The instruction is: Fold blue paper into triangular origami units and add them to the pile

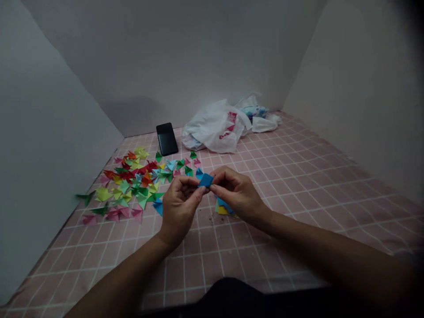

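Note:
A small folded piece of blue origami paper (206, 180) is held up between both hands, its shape roughly a diamond. My left hand (180, 204) pinches its left side with thumb and fingers. On the other side, my right hand (239, 194) grips the right edge in the same way. Below and partly behind my right hand lies a stack of coloured paper sheets (222, 210), blue and yellow showing. To the left spreads a loose pile of folded paper cranes (139, 190) in red, green, yellow, pink and blue.
A black phone (167, 140) leans behind the cranes near the back wall. Beside it lies a crumpled white plastic bag (215, 126), with a blue-and-white packet (253, 110) further right. Walls enclose the pink checked cloth (314, 176) on three sides.

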Demonstrator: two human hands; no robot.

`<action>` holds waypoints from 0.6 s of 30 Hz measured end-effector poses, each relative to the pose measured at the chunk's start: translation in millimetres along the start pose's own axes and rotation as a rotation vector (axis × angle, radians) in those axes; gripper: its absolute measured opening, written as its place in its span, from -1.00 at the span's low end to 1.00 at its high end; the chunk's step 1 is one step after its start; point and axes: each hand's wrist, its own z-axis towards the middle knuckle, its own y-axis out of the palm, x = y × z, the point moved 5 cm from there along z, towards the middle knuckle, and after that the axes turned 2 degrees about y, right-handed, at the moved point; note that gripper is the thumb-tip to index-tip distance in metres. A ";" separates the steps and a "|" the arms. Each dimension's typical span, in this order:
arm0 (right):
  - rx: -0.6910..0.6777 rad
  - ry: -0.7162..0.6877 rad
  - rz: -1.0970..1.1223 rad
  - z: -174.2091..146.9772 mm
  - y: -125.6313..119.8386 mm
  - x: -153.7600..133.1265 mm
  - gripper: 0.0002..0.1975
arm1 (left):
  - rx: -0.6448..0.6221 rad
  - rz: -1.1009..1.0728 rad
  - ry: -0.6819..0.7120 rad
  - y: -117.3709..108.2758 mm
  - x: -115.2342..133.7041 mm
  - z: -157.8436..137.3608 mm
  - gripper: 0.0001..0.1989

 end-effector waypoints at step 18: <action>-0.025 0.137 0.192 -1.3 5.6 8.8 -0.87 | 0.025 -0.110 -0.134 0.7 -6.6 -0.6 -0.71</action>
